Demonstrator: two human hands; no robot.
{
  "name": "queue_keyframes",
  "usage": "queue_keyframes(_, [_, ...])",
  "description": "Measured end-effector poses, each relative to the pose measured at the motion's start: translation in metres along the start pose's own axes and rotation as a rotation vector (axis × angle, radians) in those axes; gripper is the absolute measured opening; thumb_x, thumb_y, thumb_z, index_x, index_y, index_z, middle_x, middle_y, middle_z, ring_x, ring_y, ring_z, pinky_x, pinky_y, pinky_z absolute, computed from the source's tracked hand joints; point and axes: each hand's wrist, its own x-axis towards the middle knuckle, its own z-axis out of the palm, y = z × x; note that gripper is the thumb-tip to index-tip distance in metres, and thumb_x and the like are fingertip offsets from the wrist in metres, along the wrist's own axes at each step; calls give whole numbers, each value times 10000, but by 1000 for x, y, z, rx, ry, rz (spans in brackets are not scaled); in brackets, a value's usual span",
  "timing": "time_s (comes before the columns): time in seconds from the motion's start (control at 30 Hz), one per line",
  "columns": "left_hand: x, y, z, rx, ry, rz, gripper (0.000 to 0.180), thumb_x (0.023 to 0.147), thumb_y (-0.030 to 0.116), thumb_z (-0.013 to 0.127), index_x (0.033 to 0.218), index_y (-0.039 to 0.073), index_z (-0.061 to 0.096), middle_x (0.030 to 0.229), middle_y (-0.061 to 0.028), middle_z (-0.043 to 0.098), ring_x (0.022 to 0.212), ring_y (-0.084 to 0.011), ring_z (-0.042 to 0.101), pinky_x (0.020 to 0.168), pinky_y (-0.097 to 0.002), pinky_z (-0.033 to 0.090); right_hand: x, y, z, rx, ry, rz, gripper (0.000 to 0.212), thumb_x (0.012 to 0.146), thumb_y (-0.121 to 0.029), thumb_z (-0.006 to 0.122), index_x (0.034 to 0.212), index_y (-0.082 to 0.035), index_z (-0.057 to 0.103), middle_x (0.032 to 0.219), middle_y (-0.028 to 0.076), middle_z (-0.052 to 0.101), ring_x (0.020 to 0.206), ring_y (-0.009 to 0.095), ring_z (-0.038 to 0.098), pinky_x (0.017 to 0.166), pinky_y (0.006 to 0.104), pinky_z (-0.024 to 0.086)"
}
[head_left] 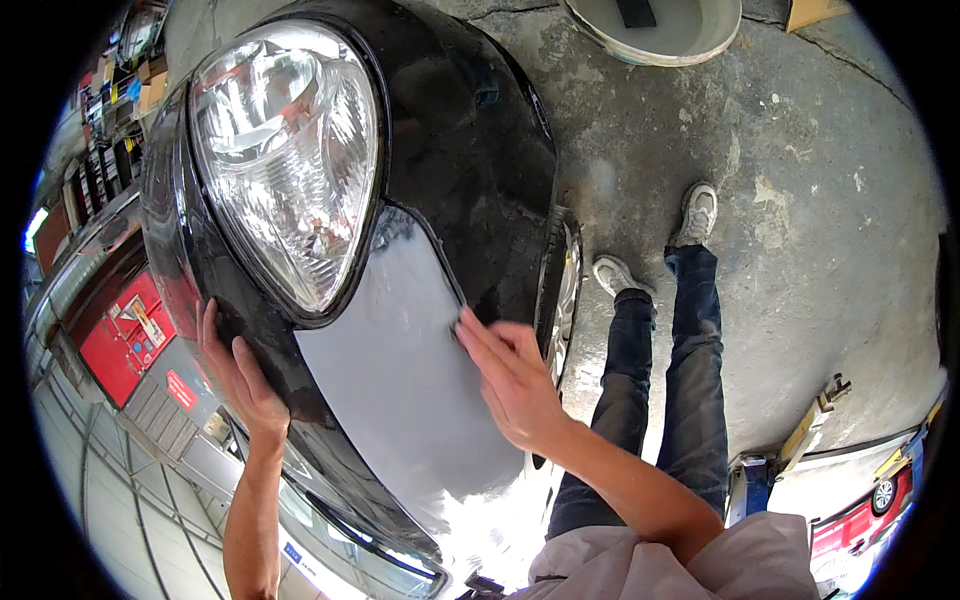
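A black car's front corner fills the middle, with a large clear headlight [290, 165] in it. Beside the headlight, a matte grey fender panel [400, 350] shows a dark, scuffed tip at its upper end. My right hand [515, 385] rests on the panel's right edge, fingers pressed together. A small dark piece [455, 332] peeks out at its fingertips; most of it is hidden. My left hand [240, 375] lies flat on the black hood [285, 355] below the headlight, fingers stretched out and holding nothing.
A round bucket [660, 55] of cloudy liquid, with a dark rectangular piece in it, stands on the stained concrete floor [790, 200]. My feet are right of the black bumper [470, 150]. Lift arms [815, 425] and a red car [860, 525] appear lower right.
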Motion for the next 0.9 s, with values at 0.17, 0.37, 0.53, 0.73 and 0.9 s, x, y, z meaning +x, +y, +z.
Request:
queue_keyframes(0.17, [-3,-3,4,-9,24,19,589,1074,340,325,1499,-58,415,1548,-285,402,1445,-435,380,1207,-515,268,-36,8,-32,220,-222,504,565,878,55,563,1440,-8,552,1397,196,585,1050,320,607,980,372,501])
queue_keyframes(0.37, [0,3,1,20,9,-28,577,1080,325,320,1502,-57,410,1540,-261,426,1436,-414,394,1215,-490,262,76,11,-57,738,-23,400,480,923,-74,737,1378,-41,587,1277,94,666,1166,173,632,1039,332,483])
queue_keyframes(0.53, [-3,-3,4,13,27,-2,571,1079,312,315,1511,-49,406,1552,-257,418,1444,-408,391,1217,-486,261,132,2,-61,173,-22,180,309,903,-212,733,1120,8,713,1002,141,673,903,315,672,811,366,516])
queue_keyframes(0.73, [-3,-1,4,5,30,-14,560,1082,306,318,1513,-41,403,1577,-251,389,1465,-398,371,1227,-481,243,156,5,-45,75,41,-39,240,919,-148,693,1118,-16,717,1033,114,677,920,317,673,828,382,534])
queue_keyframes(0.9, [-5,0,2,-9,32,-30,542,1077,291,331,1510,-25,415,1586,-253,376,1466,-404,369,1225,-479,241,154,5,-32,-29,100,-128,170,898,-102,714,1058,-44,723,1004,80,668,917,274,671,784,370,548])
